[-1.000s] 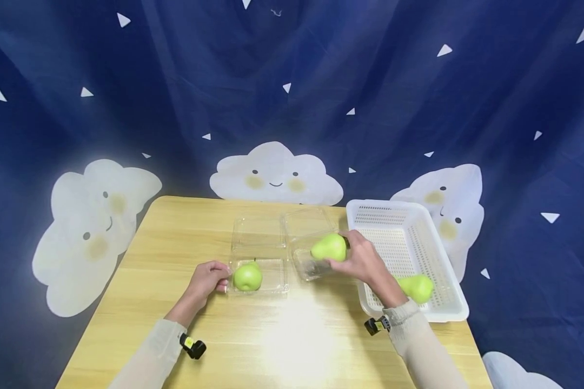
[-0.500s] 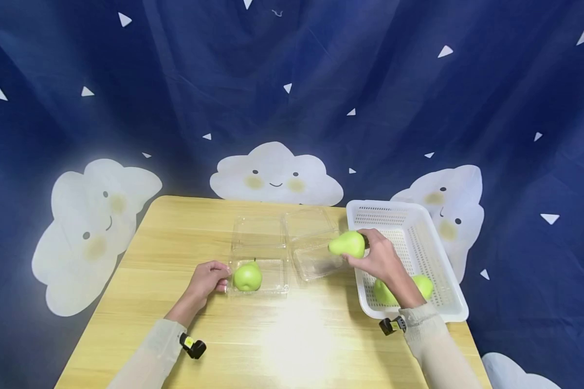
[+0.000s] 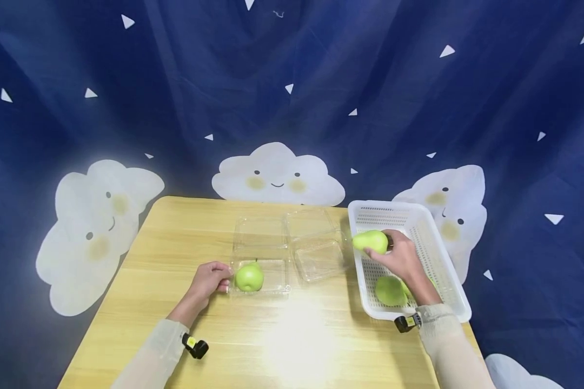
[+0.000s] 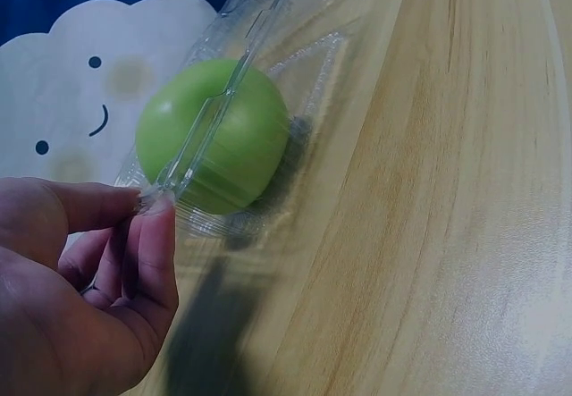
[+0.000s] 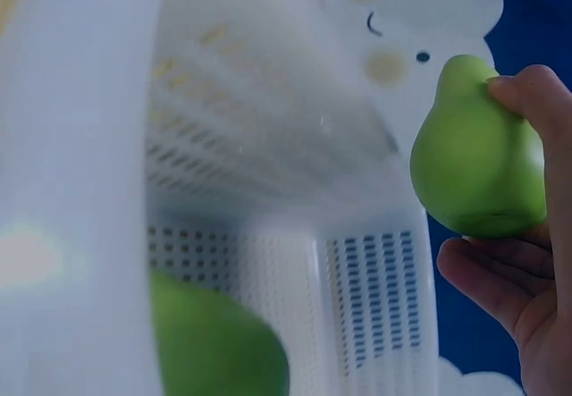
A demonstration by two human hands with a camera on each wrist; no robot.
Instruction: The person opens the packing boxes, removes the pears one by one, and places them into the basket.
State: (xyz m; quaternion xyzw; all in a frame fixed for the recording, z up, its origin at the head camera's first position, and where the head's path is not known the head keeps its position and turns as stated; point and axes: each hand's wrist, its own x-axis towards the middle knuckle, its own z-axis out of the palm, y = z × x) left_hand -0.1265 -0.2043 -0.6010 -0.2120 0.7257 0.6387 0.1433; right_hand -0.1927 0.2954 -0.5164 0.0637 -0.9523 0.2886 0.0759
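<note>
A green apple (image 3: 249,277) sits in the left part of an open clear plastic clamshell box (image 3: 274,275) on the table. My left hand (image 3: 208,281) pinches that box's left edge between thumb and fingers, plain in the left wrist view. Over the white basket my right hand (image 3: 401,256) grips a green pear (image 3: 371,241) lying sideways, its narrow end pointing left. Lower in the basket is a rounded green fruit (image 3: 390,290); my right forearm partly covers another green fruit beside it.
The white perforated basket (image 3: 450,259) stands at the table's right edge. A second open clear clamshell box (image 3: 316,262) lies slightly turned between the first box and the basket. A dark blue curtain (image 3: 292,108) with clouds hangs behind the wooden table (image 3: 185,221).
My right hand has carried the pear rightward from above the second clear box to above the basket. My left hand has stayed at the first box's edge.
</note>
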